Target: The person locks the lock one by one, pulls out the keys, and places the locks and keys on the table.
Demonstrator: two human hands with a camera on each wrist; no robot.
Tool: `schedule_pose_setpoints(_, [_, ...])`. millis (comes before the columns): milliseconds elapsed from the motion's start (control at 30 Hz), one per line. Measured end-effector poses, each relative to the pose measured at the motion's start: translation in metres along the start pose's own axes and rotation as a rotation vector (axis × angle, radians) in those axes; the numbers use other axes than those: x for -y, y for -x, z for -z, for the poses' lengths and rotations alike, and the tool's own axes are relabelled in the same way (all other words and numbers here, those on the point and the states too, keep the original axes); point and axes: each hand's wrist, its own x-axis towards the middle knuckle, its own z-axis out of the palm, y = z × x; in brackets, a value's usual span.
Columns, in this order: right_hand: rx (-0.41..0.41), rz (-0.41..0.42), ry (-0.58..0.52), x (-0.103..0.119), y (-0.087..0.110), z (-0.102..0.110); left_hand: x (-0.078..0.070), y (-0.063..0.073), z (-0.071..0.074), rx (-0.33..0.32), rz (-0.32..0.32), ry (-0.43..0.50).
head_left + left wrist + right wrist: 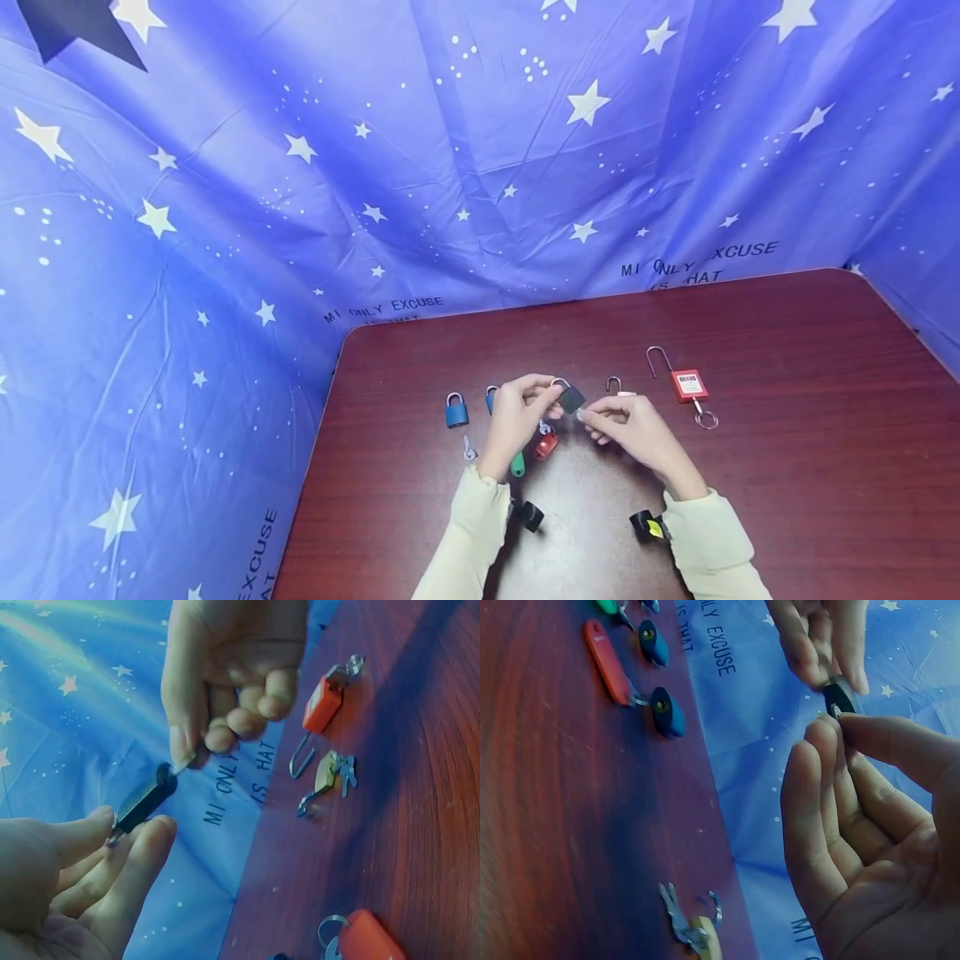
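Above the table, my left hand [516, 417] holds a black padlock [572, 400] by its shackle end, between thumb and fingers. My right hand [633, 429] pinches a small key [182, 760] at the padlock's bottom end. Fingertips cover most of that key, so how deep it sits in the keyhole cannot be made out. In the right wrist view, the key's metal [835, 710] shows between thumb and forefinger against the lock. Behind the right hand lies a brass padlock [325, 771] with its shackle open and keys [346, 774] beside it.
Left on the table are a blue padlock [457, 413], a loose-looking key [469, 450], a second blue padlock [653, 643], a red key tag [547, 447] and a green tag [518, 465]. At right lies a red padlock [689, 386], its long shackle open. A starry curtain [480, 167] hangs behind.
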Motion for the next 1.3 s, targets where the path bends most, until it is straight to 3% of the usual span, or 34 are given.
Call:
schedule_pose_setpoints(267, [-0.043, -0.059, -0.095, -0.004, 0.002, -0.006, 0.002, -0.001, -0.008, 0.009, 0.013, -0.013])
schedule_pose_setpoints(433, [-0.065, -0.070, -0.103, -0.005, 0.001, -0.007, 0.003, -0.001, -0.014, 0.033, 0.060, 0.038])
schedule_pose_setpoints(667, [-0.067, -0.098, -0.104, -0.009, 0.000, -0.008, 0.007, -0.004, -0.018, 0.043, 0.068, 0.067])
schedule_pose_setpoints(800, [-0.081, -0.097, -0.092, -0.012, -0.001, -0.009, 0.008, -0.005, -0.022, -0.004, 0.092, 0.082])
schedule_pose_setpoints(1067, [-0.101, -0.123, -0.077, -0.013, 0.000, -0.008, 0.014, -0.008, -0.030, -0.130, 0.165, 0.212])
schedule_pose_setpoints(1200, [-0.083, -0.127, -0.066, -0.015, 0.002, -0.009, 0.016, -0.012, -0.027, -0.206, 0.166, 0.235])
schedule_pose_setpoints(1300, [-0.089, -0.126, -0.033, -0.019, 0.002, -0.009, 0.016, -0.014, -0.024, -0.226, 0.154, 0.205])
